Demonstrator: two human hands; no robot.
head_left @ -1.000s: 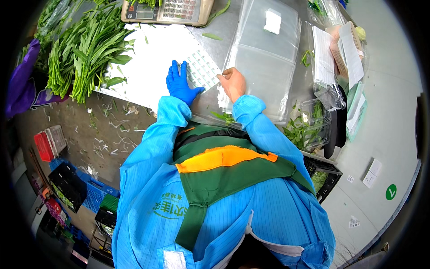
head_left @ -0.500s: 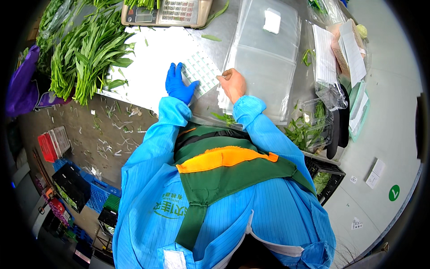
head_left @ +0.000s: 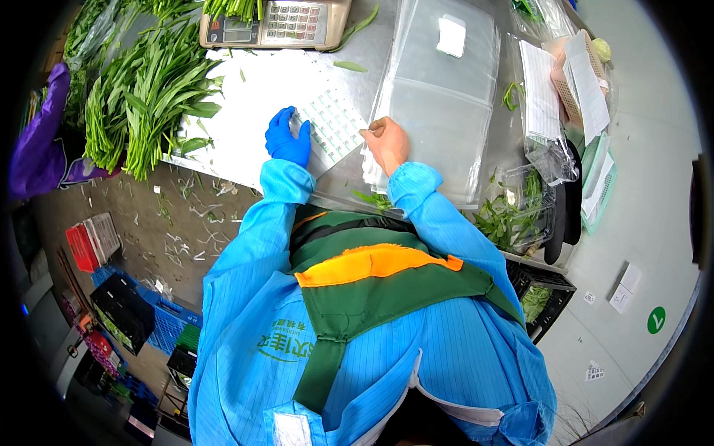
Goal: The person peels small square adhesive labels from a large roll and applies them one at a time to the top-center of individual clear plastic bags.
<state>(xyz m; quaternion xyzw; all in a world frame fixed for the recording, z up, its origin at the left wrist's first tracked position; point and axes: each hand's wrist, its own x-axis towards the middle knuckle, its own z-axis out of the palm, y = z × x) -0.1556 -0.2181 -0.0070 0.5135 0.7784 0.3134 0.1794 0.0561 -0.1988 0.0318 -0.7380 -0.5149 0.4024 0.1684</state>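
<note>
A sheet of labels with rows of green print (head_left: 332, 125) lies over white paper (head_left: 249, 111) on the metal table. At its left edge is my left hand (head_left: 288, 141) in a blue glove, open, with bent fingers close together and the thumb apart. Bare and pinched shut, my right hand (head_left: 388, 146) has its fingertips at the sheet's right corner. What they pinch is too small to make out. Under and beside that hand lies a stack of clear plastic bags (head_left: 439, 104), with a small white label (head_left: 451, 36) on top.
Leafy green stalks (head_left: 145, 104) are heaped at the left, below a weighing scale (head_left: 277, 24). At the right stand a pink basket (head_left: 569, 85) with papers and a clear tray of greens (head_left: 513, 208). Crates (head_left: 119, 308) are on the littered floor; a purple sleeve (head_left: 41, 141) shows far left.
My left hand has shifted slightly left on the label sheet, and its spread fingers have drawn together and bent. My right hand keeps its pinch in nearly the same place.
</note>
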